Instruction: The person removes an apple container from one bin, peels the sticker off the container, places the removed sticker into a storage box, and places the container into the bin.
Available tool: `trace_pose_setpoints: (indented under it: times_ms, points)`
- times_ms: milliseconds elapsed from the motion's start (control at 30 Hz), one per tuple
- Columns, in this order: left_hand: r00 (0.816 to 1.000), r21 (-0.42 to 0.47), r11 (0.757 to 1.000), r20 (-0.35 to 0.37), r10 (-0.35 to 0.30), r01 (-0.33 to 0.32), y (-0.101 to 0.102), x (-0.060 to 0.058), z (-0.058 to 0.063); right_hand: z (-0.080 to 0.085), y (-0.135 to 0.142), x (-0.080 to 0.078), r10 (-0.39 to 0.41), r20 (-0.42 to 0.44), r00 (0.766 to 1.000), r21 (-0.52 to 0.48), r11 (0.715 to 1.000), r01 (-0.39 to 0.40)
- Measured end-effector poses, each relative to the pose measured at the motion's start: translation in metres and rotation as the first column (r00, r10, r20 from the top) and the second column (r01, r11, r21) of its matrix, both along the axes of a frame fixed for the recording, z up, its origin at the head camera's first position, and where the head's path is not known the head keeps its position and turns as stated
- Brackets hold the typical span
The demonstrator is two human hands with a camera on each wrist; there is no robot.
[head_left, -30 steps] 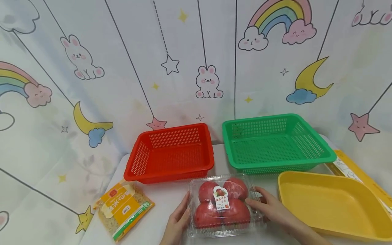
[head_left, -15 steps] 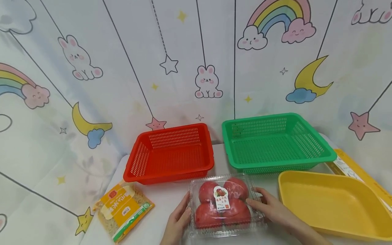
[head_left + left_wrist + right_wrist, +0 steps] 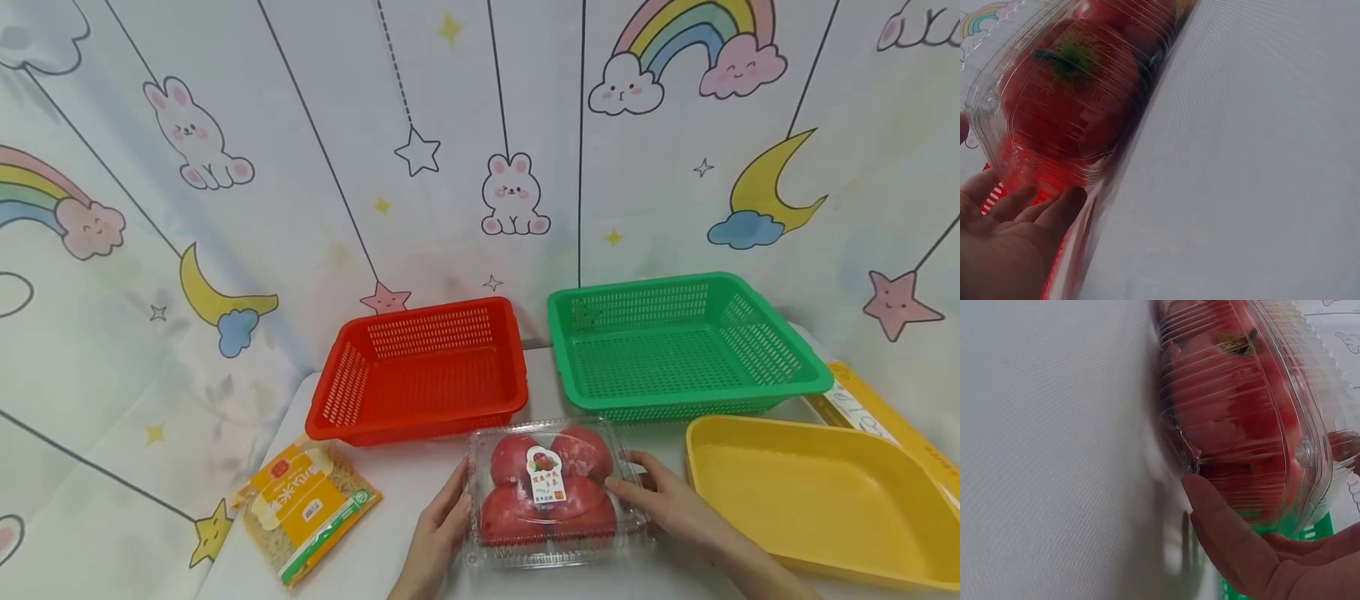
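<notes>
A clear plastic clamshell box of apples [image 3: 549, 475] lies on the white table, label up, with several red fruits inside. My left hand [image 3: 441, 525] holds its left side. In the left wrist view the fingers [image 3: 1063, 212] lie against the ribbed side wall, while just the thumb's tip shows at the frame's edge. My right hand [image 3: 667, 504] grips the opposite side, its thumb over the lid's edge. Seen from the right wrist, the fingertips [image 3: 1200, 490] are at the bottom edge of the box of apples, close to the table.
Behind the box stand a red basket [image 3: 321, 423] and a green basket [image 3: 813, 385]. A yellow tray [image 3: 813, 500] is at the right, with an orange-and-white box [image 3: 888, 417] beyond it. An orange-and-clear food bag [image 3: 303, 508] lies at the left. A patterned cloth backdrop [image 3: 450, 83] hangs behind.
The head view has shifted slightly. Both hands keep their hold on the box of apples, and it stays in about the same place.
</notes>
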State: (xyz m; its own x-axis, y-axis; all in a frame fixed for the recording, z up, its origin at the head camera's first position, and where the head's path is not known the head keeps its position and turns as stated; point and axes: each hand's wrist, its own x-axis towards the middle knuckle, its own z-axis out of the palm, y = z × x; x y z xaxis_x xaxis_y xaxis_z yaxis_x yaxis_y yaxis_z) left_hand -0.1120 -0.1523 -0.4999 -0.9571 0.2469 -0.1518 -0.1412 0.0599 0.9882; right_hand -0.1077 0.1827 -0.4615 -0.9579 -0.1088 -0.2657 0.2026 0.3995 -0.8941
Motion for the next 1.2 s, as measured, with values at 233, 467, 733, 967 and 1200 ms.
trace_pose_setpoints:
  times_ms: [233,467,733,967,1200]
  points:
    - [0.994,-0.016,0.999,-0.1,0.031,-0.033,-0.004,-0.002,-0.002,0.009,0.002,0.002,-0.002,-0.016,1.0,-0.027,1.0,0.001]
    - [0.896,-0.044,0.994,-0.438,0.07,-0.099,-0.005,-0.009,-0.003,0.038,0.004,0.001,-0.02,-0.162,0.987,0.036,0.999,0.027]
    - [0.737,-0.193,0.974,-0.674,-0.042,-0.121,-0.004,-0.026,-0.003,0.064,-0.017,-0.015,0.009,-0.363,0.932,0.102,0.994,0.03]
    - [0.616,-0.224,0.97,-0.779,-0.118,-0.098,-0.002,-0.042,-0.007,0.075,-0.039,-0.037,0.273,-0.337,0.901,0.154,0.96,-0.233]
    - [0.554,-0.197,0.979,-0.822,-0.133,-0.057,0.002,-0.049,-0.007,0.078,-0.052,-0.057,0.451,-0.284,0.846,0.246,0.887,-0.39]
